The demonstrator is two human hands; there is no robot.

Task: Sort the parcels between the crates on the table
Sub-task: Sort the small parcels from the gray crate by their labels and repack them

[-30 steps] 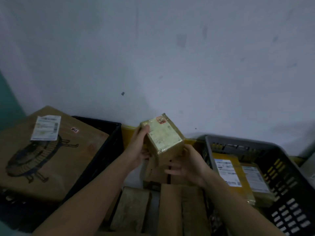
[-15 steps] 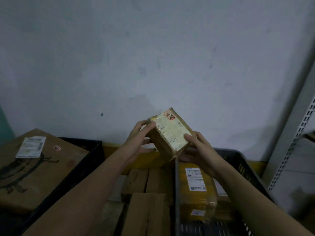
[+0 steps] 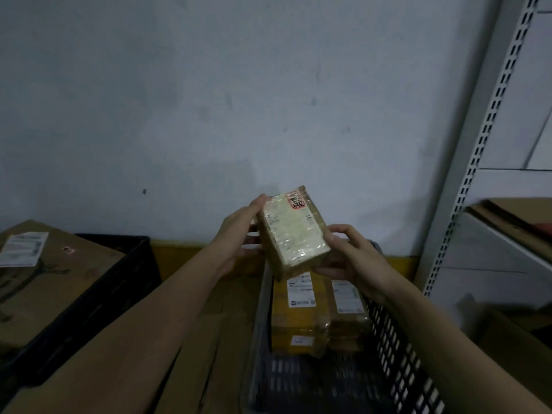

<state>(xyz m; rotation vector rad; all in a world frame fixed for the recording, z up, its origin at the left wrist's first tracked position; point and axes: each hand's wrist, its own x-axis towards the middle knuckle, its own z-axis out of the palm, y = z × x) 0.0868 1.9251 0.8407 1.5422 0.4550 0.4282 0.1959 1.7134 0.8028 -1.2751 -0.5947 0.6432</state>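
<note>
A small brown parcel (image 3: 294, 233) with a shiny pale label and a red sticker is held tilted in the air, above the far end of the grey crate (image 3: 397, 351). My left hand (image 3: 239, 231) grips its left side and my right hand (image 3: 354, 258) grips its right and lower side. Inside the grey crate lie two yellow-brown parcels (image 3: 298, 315) with white labels. At the left, a black crate (image 3: 98, 294) carries a large cardboard box (image 3: 44, 282) with a white label.
Flat cardboard pieces (image 3: 218, 339) lie between the two crates. A white wall stands close behind. A grey metal shelf upright (image 3: 478, 162) and shelves with cardboard stand at the right. A yellow edge (image 3: 185, 249) runs along the wall.
The view has swung to the right and the parcel with both hands has moved right, from between the crates to above the grey crate. Both hands keep their hold.
</note>
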